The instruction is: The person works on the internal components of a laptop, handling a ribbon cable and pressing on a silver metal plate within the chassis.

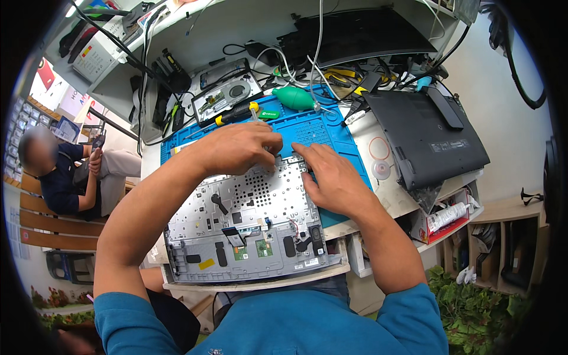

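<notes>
A silver laptop top case lies inner side up before me, its near edge at the table's front. Small green circuit boards, black pads and short cables show on it. My left hand bends over its far edge, fingers curled down and pressed together; whatever they hold is hidden. My right hand rests at the far right corner, fingers stretched forward and thumb apart, touching the metal. Beyond both hands is a blue repair mat. A yellow-and-black screwdriver lies there, close to my left hand.
A green rubber air blower and an opened device with a round fan sit farther back. A black laptop bottom cover occupies the right side. Cables crowd the back below a dark screen panel. A person sits on a bench at left.
</notes>
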Available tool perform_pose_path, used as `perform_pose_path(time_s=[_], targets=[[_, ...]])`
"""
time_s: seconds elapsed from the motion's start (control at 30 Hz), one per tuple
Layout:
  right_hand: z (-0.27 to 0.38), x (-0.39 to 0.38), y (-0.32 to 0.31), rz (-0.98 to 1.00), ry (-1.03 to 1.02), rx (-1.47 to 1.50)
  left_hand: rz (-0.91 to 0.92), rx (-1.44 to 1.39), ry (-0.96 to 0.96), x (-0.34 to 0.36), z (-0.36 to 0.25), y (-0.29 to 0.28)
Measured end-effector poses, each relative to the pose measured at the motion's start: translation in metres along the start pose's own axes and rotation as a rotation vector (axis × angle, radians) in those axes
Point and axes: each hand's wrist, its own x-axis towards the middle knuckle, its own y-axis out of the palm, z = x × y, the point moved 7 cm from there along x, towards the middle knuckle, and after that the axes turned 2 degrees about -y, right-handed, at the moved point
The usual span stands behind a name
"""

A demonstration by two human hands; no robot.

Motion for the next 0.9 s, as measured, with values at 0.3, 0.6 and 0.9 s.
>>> perform_pose_path(time_s=[0.3,0.6,0.9], targets=[[0.001,0.000,-0.001,0.033,0.024,0.008,-0.126,0.084,-0.237,-0.024,-0.001,-0.009],[0.001,0.000,-0.002,0.026,0.024,0.019,-0.353,-0.102,-0.771,-0.064,-0.048,0.031],[-0.002,-0.001,0.000,0.022,0.022,0.004,-0.429,-0.078,-0.756,-0.064,-0.052,0.036]])
